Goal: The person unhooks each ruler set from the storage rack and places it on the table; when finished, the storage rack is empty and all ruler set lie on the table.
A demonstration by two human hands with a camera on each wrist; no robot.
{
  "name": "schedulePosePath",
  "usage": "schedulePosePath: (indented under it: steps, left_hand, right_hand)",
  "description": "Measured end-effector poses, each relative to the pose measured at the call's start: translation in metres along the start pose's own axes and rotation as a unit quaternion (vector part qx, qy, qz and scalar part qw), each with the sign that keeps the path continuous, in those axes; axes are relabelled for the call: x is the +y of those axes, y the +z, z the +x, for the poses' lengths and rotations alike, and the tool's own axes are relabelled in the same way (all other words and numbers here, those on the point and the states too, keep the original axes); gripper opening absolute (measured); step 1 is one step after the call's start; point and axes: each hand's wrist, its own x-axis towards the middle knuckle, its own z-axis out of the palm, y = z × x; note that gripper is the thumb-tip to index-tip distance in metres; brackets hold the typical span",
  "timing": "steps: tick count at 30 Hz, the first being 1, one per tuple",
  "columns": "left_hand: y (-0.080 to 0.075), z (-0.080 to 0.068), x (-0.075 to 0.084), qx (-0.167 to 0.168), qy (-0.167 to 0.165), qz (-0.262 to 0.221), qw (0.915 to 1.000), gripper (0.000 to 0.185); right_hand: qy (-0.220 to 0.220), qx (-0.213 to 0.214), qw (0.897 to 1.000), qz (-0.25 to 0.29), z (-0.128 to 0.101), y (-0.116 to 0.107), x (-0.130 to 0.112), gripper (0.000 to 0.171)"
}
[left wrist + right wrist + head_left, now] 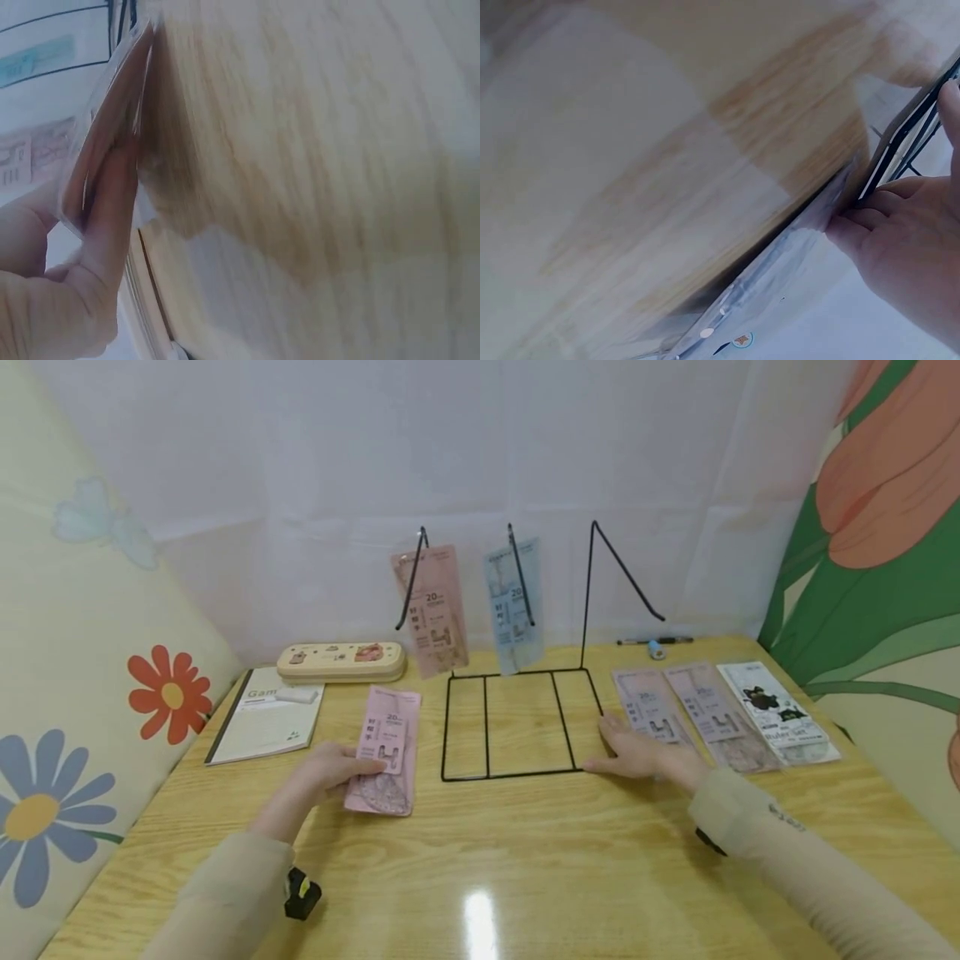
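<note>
A pink packet point(384, 752) lies on the wooden table point(525, 860), left of a black wire rack point(510, 774). My left hand point(360, 766) pinches the packet's near left edge. In the left wrist view the pink packet point(112, 112) sits between finger and thumb of my left hand point(82, 187). My right hand point(626, 747) lies flat and open on the table at the rack's front right corner. In the right wrist view my right hand point(877, 217) touches the edge of a clear packet point(780, 285) beside the rack wire point(907, 131).
A pink packet point(438, 610) and a blue packet point(513, 606) hang on two rack hooks; the third hook is bare. Three packets point(716, 710) lie in a row at right. A pencil case point(341, 662), a notebook point(266, 718) and a pen point(656, 643) lie at the back.
</note>
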Motion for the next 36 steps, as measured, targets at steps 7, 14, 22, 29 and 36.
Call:
schedulePosePath:
  steps: [7,14,22,29,36]
  left_hand:
    - [-0.006,-0.006,0.011,0.115,0.044,0.213,0.9693,0.056]
    - [-0.014,0.003,0.029,0.182,0.149,0.229,0.9446,0.099]
    - [-0.01,0.038,0.054,0.182,0.199,0.218,0.9378,0.094]
    - [-0.005,0.067,0.072,0.149,0.22,0.203,0.9423,0.092]
    - [0.004,0.08,0.083,0.158,0.246,0.164,0.942,0.087]
  right_hand:
    - [0.002,-0.007,1.0,0.005,-0.001,-0.001,-0.001,0.096]
    - [0.001,-0.004,1.0,0.006,0.0,-0.003,-0.001,0.096]
    - [0.005,-0.003,1.0,0.005,0.0,-0.002,0.001,0.096]
    - [0.008,-0.003,1.0,0.003,0.001,-0.001,0.002,0.098]
    - [0.002,0.001,1.0,-0.004,0.001,0.001,0.001,0.097]
